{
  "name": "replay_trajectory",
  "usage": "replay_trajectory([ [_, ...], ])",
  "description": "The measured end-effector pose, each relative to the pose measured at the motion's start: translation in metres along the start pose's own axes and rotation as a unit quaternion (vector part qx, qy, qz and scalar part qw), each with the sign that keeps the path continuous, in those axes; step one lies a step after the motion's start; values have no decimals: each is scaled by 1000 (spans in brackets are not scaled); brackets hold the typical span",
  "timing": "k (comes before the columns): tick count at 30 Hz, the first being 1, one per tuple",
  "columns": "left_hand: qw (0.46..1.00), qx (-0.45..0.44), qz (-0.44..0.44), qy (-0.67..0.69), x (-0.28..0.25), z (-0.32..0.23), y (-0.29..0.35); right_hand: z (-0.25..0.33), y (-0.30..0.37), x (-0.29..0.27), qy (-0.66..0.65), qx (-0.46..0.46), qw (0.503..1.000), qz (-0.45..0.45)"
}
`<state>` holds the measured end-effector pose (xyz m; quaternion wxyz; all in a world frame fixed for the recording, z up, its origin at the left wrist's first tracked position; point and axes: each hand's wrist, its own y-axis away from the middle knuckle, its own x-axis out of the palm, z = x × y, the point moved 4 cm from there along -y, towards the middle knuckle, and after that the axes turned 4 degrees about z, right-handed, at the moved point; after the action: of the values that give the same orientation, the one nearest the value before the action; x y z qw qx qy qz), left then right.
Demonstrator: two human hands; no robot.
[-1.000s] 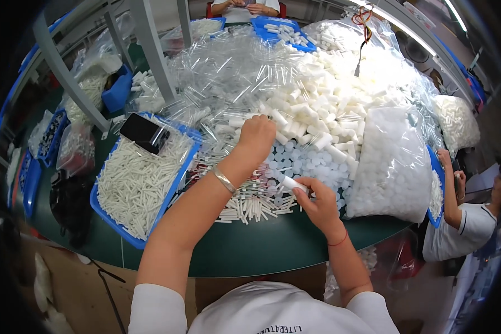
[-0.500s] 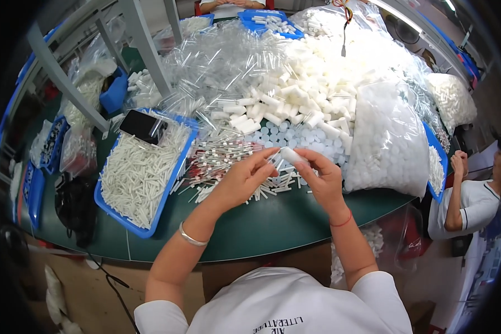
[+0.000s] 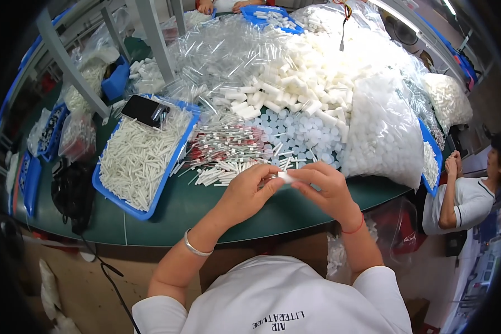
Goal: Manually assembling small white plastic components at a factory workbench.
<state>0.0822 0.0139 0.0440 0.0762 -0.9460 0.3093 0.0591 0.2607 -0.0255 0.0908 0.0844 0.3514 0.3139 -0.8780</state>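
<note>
My left hand [image 3: 249, 190] and my right hand [image 3: 324, 189] meet over the table's near side. Both are closed, their fingertips pinching a small white cylinder [image 3: 285, 176] from either side. It is partly hidden by the fingers and smeared by motion; whether clear plastic surrounds it I cannot tell. Just beyond my hands lie loose thin white sticks [image 3: 220, 174] and a pile of thin rods with white and red parts [image 3: 228, 143]. Translucent round caps [image 3: 300, 133] are heaped behind them, backed by thick white cylinders [image 3: 278, 92].
A blue tray [image 3: 167, 186] of short white sticks, a black phone [image 3: 146, 111] on it, stands left. Clear tubes [image 3: 222, 50] pile up behind. To the right, a full plastic bag [image 3: 381, 133] stands near a co-worker [image 3: 456, 195]. Grey metal posts [image 3: 75, 72] rise at left.
Both hands have come slightly nearer to me and closer together. The white cylinder, earlier upright-tilted in my right fingers beside something clear in my left, is now between both hands' fingertips.
</note>
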Motion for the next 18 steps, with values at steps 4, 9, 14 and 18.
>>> replay_trajectory([
  [4,987,19,16,-160,4,-13,7,8,7,3,55,-30,997,43],
  [9,989,-37,5,-141,20,0,10,14,10,23,32,-15,995,97],
  [14,983,-153,77,61,25,22,10,6,18,16,-206,126,969,58],
  [18,950,-141,105,257,46,8,15,-11,34,34,-332,110,936,37],
])
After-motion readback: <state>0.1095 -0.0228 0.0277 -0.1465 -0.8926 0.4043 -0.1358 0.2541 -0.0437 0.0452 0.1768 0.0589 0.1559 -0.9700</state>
